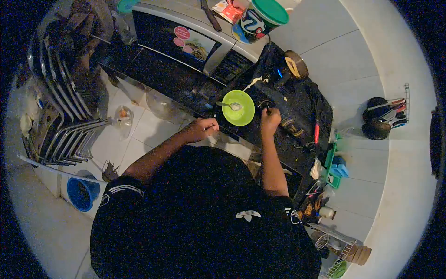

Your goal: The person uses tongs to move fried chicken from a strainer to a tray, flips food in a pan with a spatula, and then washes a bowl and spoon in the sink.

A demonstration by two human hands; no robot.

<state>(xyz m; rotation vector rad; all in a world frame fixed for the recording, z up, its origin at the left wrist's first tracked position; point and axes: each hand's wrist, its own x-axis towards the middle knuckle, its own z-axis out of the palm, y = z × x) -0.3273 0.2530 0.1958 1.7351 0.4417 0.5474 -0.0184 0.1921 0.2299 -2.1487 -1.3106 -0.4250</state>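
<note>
A lime-green bowl (244, 118) stands on the dark countertop in front of me. A spoon (222, 103) rests in it over the rim, with a whitish lump in its bowl end. My right hand (271, 122) is just right of the bowl, its fingers pinched together at a small dark round thing (265, 104); I cannot tell what that is. My left hand (201, 129) hovers at the counter's front edge, left of the bowl, fingers curled in and nothing showing in them.
A microwave (176, 39) lies behind the bowl, with a green-lidded tub (258, 23) on top. A blue flame (279, 73) glows beside a metal pan (301, 64). A red-handled tool (317, 132) lies at right. Stacked metal-framed chairs (60, 93) and a blue bucket (81, 195) stand left.
</note>
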